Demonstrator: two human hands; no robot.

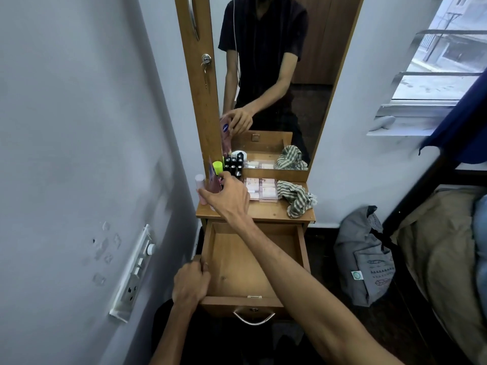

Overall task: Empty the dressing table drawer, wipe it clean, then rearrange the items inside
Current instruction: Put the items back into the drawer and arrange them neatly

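Drawer [253, 262]: bare boxy wood, curved metal handle [253, 319], L hand [191, 283] on rim.

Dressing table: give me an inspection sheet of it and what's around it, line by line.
Surface: wooden table top, crowded at the left and back.
Job's things: drawer pulled open, nothing seen inside; pink bottle, green-capped tube, black bottles and clear boxes stand on the top.
Clutter: striped cloth crumpled at the right of the top.
Hands: left hand grips the drawer's left wall; right hand reaches among the bottles, its grasp unclear.
Cables: nothing seen on the table; switch panel on the left wall.
Surroundings: mirror behind, grey bag on the floor, window at right.
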